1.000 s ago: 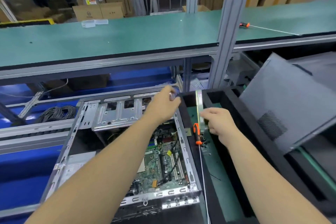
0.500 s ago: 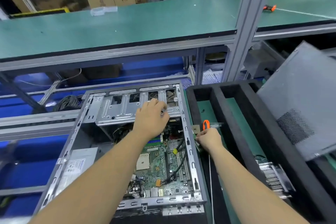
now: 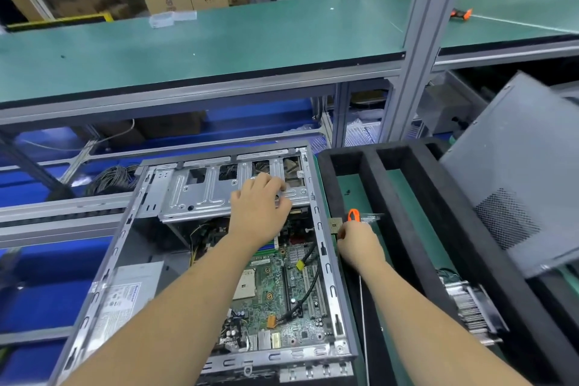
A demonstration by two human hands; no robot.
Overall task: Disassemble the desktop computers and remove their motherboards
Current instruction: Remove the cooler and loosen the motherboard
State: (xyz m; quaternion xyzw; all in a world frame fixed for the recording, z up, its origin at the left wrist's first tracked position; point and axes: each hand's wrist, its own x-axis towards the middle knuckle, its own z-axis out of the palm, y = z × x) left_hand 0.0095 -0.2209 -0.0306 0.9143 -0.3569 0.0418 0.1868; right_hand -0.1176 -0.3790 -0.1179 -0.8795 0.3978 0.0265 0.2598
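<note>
- Far left, a bundle of grey cables (image 3: 109, 178) is sitting on the blue lower shelf, just beside the case.
- The desktop case (image 3: 125, 229) is lying on its side with the panel off, so the power supply (image 3: 125, 294) is showing at the near left and the green motherboard (image 3: 282, 301) is still sitting inside at the right half, black cable running across it.
- The left hand (image 3: 260, 213) is reaching over the silver drive cage (image 3: 200, 194) at the far end of the case, fingers curling loosely against the metal; can't really tell if it's actually gripping anything.
- The right hand (image 3: 357, 244) is resting just outside the case's right wall, pinching something small near a CPU-looking chip (image 3: 334, 224); what exactly is in the pinch is too hidden to say.
- An orange-handled screwdriver (image 3: 354, 215) is lying in the black foam tray (image 3: 404, 213), right by that hand.
- A finned heatsink (image 3: 470, 307) is sitting nearer in the tray.
- Far right, a grey side panel (image 3: 517, 182) is leaning tilted over the tray.
</note>
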